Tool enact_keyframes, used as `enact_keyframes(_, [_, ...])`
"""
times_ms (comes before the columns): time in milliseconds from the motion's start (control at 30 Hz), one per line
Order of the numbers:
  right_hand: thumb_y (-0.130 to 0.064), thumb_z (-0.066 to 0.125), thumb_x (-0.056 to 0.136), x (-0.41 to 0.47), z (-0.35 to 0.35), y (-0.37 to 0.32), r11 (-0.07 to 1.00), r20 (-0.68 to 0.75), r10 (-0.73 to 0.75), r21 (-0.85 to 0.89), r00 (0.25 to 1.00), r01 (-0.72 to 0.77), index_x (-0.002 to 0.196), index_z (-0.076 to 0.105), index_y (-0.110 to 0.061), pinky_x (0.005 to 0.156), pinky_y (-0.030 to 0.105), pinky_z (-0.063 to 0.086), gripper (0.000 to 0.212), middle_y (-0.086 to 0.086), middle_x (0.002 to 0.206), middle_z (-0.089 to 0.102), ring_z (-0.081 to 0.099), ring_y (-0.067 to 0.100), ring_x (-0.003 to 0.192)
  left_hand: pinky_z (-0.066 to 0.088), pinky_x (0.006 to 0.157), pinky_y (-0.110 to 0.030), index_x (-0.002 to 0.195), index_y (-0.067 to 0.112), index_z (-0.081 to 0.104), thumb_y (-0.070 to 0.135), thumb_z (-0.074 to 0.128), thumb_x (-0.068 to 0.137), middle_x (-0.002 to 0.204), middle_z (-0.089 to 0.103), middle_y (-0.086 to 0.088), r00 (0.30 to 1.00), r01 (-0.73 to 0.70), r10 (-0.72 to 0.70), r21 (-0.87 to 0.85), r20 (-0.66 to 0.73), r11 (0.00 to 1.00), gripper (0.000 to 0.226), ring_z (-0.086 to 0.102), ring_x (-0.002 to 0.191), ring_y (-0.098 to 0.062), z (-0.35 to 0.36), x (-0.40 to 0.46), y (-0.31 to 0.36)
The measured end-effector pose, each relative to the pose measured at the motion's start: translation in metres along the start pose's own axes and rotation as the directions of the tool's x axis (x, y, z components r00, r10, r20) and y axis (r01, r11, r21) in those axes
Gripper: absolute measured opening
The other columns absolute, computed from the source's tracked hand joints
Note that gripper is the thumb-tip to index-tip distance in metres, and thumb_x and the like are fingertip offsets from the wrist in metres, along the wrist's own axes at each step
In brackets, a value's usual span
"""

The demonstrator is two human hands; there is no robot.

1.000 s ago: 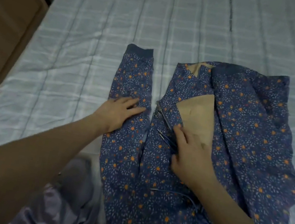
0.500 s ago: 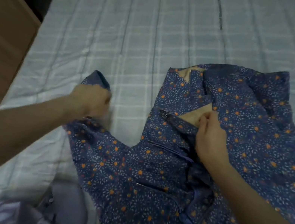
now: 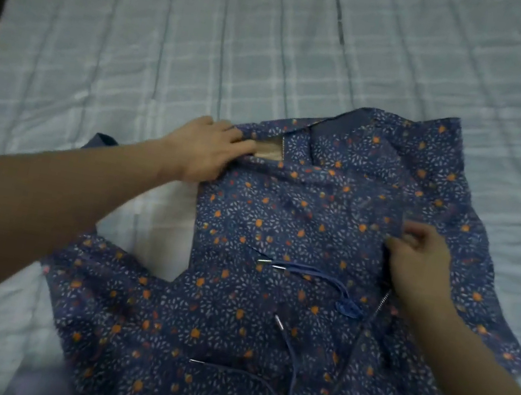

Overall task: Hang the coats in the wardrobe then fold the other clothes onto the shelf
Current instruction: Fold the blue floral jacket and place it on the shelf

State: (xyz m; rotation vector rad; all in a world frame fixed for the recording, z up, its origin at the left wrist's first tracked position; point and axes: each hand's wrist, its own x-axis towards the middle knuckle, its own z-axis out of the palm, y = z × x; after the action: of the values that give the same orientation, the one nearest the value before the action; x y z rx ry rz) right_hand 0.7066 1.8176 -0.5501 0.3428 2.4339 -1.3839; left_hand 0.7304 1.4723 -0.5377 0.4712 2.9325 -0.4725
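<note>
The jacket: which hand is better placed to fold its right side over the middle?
Probably the right hand. It already pinches the jacket near the unfolded right side. The left hand rests at the collar on the far side, so it would have to cross over.

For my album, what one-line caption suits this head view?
Both hands, left hand and right hand, arrange a blue floral jacket on a checked bedspread.

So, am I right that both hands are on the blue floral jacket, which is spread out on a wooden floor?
Not quite: in the head view the left hand and right hand are on the blue floral jacket, but it lies on a pale checked bed cover, not a wooden floor.
</note>
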Motion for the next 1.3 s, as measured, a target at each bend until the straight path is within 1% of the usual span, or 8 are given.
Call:
enact_keyframes(200, [0.005,0.046,0.091,0.026,0.06,-0.059,0.95,0.176,-0.309,0.105,0.935,0.294,0.102,0.05,-0.012,0.054,0.036,0.045,0.02,0.001,0.085,0.062,0.054,0.022,0.062,0.029,0.094,-0.044,0.112,0.019,0.064,0.035,0.04,0.062,0.122,0.046,-0.012,0.904,0.418,-0.382,-0.207,0.194,0.884,0.057,0.037,0.115,-0.034,0.002,-0.033,-0.047])
enact_keyframes(367, [-0.018,0.064,0.09,0.049,0.105,-0.082,0.952,0.238,-0.294,-0.009,0.926,0.305,0.127,0.044,-0.01,0.089,0.038,0.047,0.043,0.004,0.113,0.056,0.057,0.019,0.098,0.024,0.105,-0.046,0.104,0.029,0.068,0.064,0.046,0.089,0.13,0.046,-0.009,0.656,0.755,-0.659,-0.309,0.368,0.579,0.044,0.032,0.127,-0.034,0.006,-0.043,-0.071])
enact_keyframes(567, [0.0,0.051,0.087,0.005,0.069,-0.047,0.696,0.301,-0.582,-0.295,0.755,0.654,0.13,0.047,-0.009,0.099,0.041,0.041,0.044,0.012,0.128,0.047,0.045,0.028,0.116,0.035,0.092,-0.049,0.12,0.0,0.048,0.007,0.065,0.073,0.133,0.039,-0.023,0.584,0.799,-0.803,-0.265,0.122,0.54,0.05,0.039,0.118,-0.041,0.019,-0.034,-0.029])
enact_keyframes(700, [-0.004,0.056,0.083,-0.024,0.02,0.001,0.432,0.376,-0.662,-0.515,0.649,0.74,0.122,0.051,-0.012,0.082,0.047,0.043,0.04,0.011,0.119,0.048,0.045,0.034,0.105,0.037,0.103,-0.047,0.11,0.003,0.053,0.001,0.053,0.075,0.14,0.04,-0.024,0.814,0.31,-0.523,-0.573,-0.253,0.759,0.035,0.042,0.125,-0.039,-0.008,-0.033,0.044])
enact_keyframes(800, [-0.039,0.054,0.091,-0.044,-0.002,0.039,0.271,0.445,-0.567,-0.694,0.693,0.667,0.133,0.046,-0.02,0.087,0.047,0.035,0.046,0.008,0.129,0.045,0.043,0.032,0.112,0.02,0.117,-0.048,0.133,0.022,0.046,0.033,0.046,0.097,0.158,0.025,-0.006,0.981,-0.008,-0.096,-0.534,-0.167,0.845,0.038,0.026,0.143,-0.027,-0.001,-0.055,0.119])
enact_keyframes(967, [-0.061,0.051,0.083,-0.03,-0.058,0.066,0.325,0.364,-0.386,-0.806,0.848,0.494,0.128,0.048,-0.02,0.082,0.05,0.045,0.061,0.011,0.12,0.052,0.049,0.036,0.108,-0.003,0.114,-0.065,0.152,0.044,-0.002,0.065,0.012,0.098,0.162,-0.012,0.013,0.967,0.243,-0.182,-0.42,0.18,0.874,0.06,-0.017,0.148,-0.01,0.052,-0.123,0.146])
enact_keyframes(1100, [-0.051,0.072,0.076,-0.021,-0.103,0.054,0.712,0.368,-0.222,-0.571,0.903,0.408,0.107,0.042,-0.017,0.056,0.037,0.041,0.055,0.009,0.083,0.059,0.058,0.03,0.076,-0.014,0.115,-0.058,0.151,0.045,-0.008,0.07,-0.002,0.091,0.159,-0.022,0.013,0.933,0.298,-0.193,-0.356,0.302,0.885,0.065,-0.026,0.145,-0.01,0.041,-0.129,0.141])
enact_keyframes(1300, [-0.046,0.066,0.087,-0.022,-0.117,0.041,0.599,0.395,-0.184,-0.681,0.9,0.421,0.089,0.051,-0.015,0.059,0.037,0.045,0.035,0.003,0.074,0.052,0.051,0.022,0.065,0.016,0.117,-0.05,0.14,0.018,0.039,0.034,0.043,0.094,0.155,0.025,-0.007,0.991,0.06,-0.107,-0.441,-0.083,0.896,0.049,0.026,0.142,-0.029,-0.029,-0.115,0.211])
